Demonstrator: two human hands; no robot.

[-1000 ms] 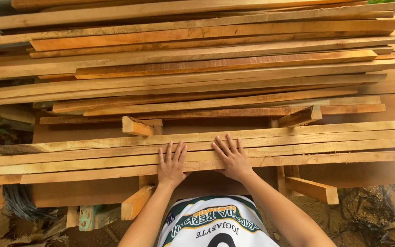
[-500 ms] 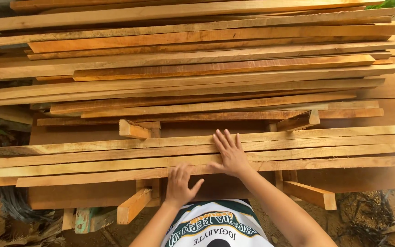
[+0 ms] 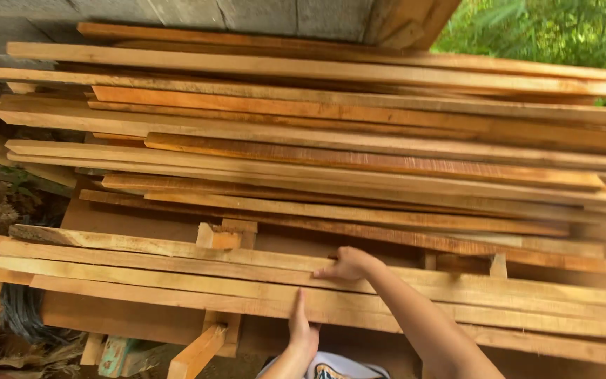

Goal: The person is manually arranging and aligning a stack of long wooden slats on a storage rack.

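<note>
A row of long pale planks (image 3: 142, 277) lies side by side on a wooden frame right in front of me. My left hand (image 3: 302, 328) grips the near edge of the front plank (image 3: 177, 303), thumb on top and fingers underneath. My right hand (image 3: 348, 265) reaches further in, its fingers curled down onto the far planks of the same row, by their back edge. Behind them a big stack of long boards (image 3: 331, 151), pale and orange-brown, rises away from me.
Short wooden blocks (image 3: 222, 235) stand between the near row and the stack. An angled brace (image 3: 198, 354) and a greenish object (image 3: 115, 354) sit under the frame at lower left. A grey wall (image 3: 212, 12) is behind; green foliage (image 3: 562, 31) at top right.
My left hand has slid off the top of the planks to the near edge and taken hold of it. The right hand has moved further in and curled. The view has swung and tilted.
</note>
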